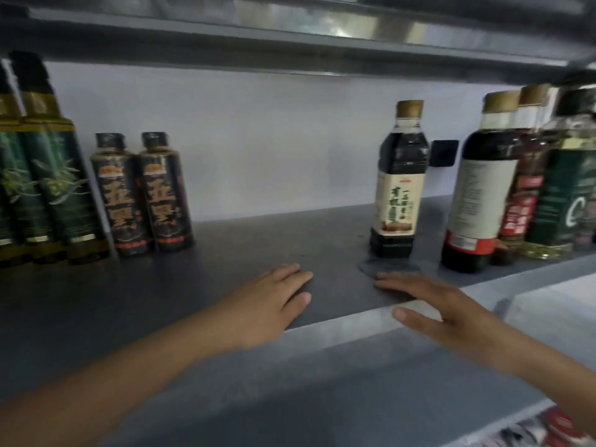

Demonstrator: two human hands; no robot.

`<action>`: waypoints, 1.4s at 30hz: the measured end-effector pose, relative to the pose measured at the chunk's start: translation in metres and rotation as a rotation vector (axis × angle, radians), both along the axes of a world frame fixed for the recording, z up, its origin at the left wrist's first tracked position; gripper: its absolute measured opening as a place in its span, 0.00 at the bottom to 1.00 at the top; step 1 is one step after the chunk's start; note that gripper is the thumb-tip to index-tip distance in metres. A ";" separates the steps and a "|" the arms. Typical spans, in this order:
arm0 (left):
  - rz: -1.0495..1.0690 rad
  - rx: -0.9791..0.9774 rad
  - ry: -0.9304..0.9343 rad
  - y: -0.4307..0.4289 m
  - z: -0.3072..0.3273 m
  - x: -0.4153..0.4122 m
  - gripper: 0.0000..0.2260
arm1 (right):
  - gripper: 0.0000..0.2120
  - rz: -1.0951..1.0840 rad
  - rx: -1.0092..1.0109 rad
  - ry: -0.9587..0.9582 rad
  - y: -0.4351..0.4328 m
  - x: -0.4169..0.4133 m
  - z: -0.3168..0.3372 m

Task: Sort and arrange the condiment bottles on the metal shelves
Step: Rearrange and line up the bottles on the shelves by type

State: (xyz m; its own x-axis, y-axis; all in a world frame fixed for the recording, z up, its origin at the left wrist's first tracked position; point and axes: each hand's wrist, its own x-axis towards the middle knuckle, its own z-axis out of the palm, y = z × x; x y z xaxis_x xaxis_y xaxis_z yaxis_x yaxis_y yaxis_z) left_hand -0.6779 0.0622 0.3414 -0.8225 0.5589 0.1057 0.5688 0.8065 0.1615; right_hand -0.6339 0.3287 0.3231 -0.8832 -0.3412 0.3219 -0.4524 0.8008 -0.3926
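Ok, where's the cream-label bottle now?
In the head view, the cream-label bottle stands upright right of centre on the shelf, just beyond the right hand, left of the white-label bottle.

I see a plain white wall (258,140) behind the grey metal shelf (251,243), with a small black square fitting (444,153) fixed to it at the right. Above, a second brushed-metal shelf (322,30) catches a pale reflection; the light under it is dim.

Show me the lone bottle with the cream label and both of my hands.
cream-label bottle (400,201), head view, on its label.
left hand (274,301), head view, its back.
right hand (442,304), head view, its back.
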 end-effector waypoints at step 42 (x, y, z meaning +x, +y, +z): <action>0.084 1.025 -0.249 0.155 0.008 -0.086 0.27 | 0.30 -0.236 -0.746 -0.134 0.074 -0.055 0.024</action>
